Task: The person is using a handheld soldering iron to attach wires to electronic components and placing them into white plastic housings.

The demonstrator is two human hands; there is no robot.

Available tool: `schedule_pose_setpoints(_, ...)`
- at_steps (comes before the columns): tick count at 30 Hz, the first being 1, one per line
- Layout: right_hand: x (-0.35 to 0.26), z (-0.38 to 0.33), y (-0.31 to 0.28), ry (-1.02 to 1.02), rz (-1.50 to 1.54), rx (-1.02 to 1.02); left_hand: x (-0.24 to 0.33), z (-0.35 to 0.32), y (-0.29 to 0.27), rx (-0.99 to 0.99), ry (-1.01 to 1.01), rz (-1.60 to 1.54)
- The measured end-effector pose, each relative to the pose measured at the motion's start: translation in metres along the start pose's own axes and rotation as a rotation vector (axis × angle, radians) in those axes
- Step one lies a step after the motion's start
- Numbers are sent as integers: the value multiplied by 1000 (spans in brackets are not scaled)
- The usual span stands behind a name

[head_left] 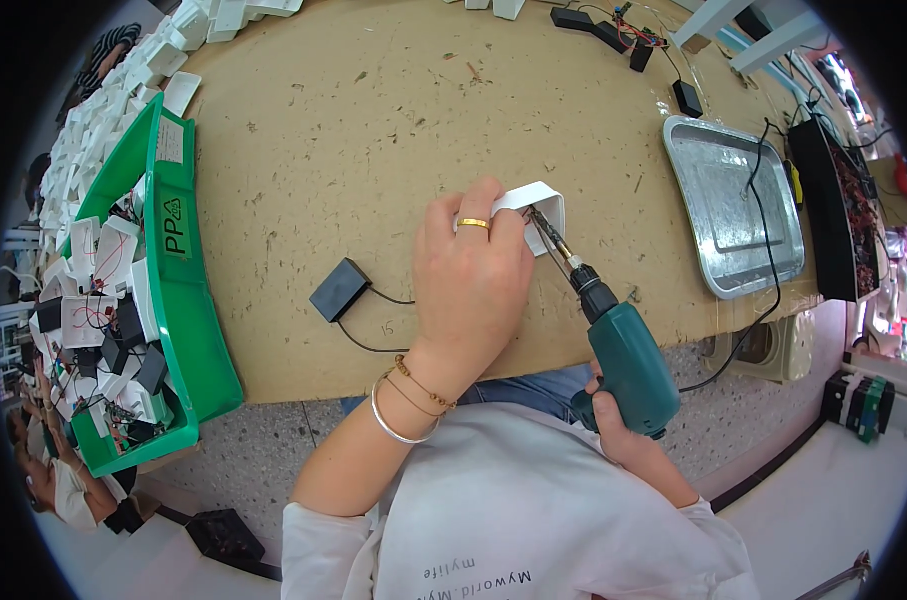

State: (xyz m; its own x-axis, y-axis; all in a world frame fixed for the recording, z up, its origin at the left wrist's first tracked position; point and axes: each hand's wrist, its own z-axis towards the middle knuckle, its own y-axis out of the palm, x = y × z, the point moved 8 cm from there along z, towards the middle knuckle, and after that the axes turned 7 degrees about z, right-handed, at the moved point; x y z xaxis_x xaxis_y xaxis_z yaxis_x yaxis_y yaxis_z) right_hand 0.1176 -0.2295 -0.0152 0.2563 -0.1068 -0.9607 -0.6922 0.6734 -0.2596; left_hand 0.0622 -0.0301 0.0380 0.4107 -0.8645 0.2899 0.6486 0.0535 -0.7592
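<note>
My left hand (473, 265) is closed around a white plastic housing (540, 195), pressing it to the table. My right hand (618, 425) grips the handle of a dark green corded electric screwdriver (633, 365). The tool's long bit (551, 232) reaches into the open side of the housing; whether a screw sits at its tip is too small to tell. Left of my left hand lies a small black box (341, 290), and two black wires run from it under that hand. The far part of the housing is hidden by my fingers.
A green bin (188, 290) at the left holds white housings, black boxes and wires. White parts (163, 60) are piled behind it. To the right are a metal tray (738, 215) crossed by the tool's cord and a black box of screws (861, 220). Black modules (613, 38) lie far right.
</note>
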Motion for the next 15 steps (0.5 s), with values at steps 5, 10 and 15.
schedule_pose_setpoints(5,1,0,1,19,-27,-13,-1,0,0,-6,-3,8)
schedule_pose_setpoints(10,3,-3,-1,-71,-72,-40,0,0,0,5,6,12)
schedule_pose_setpoints(15,5,-5,-3,-136,40,-33,0,-1,0,-2,0,11)
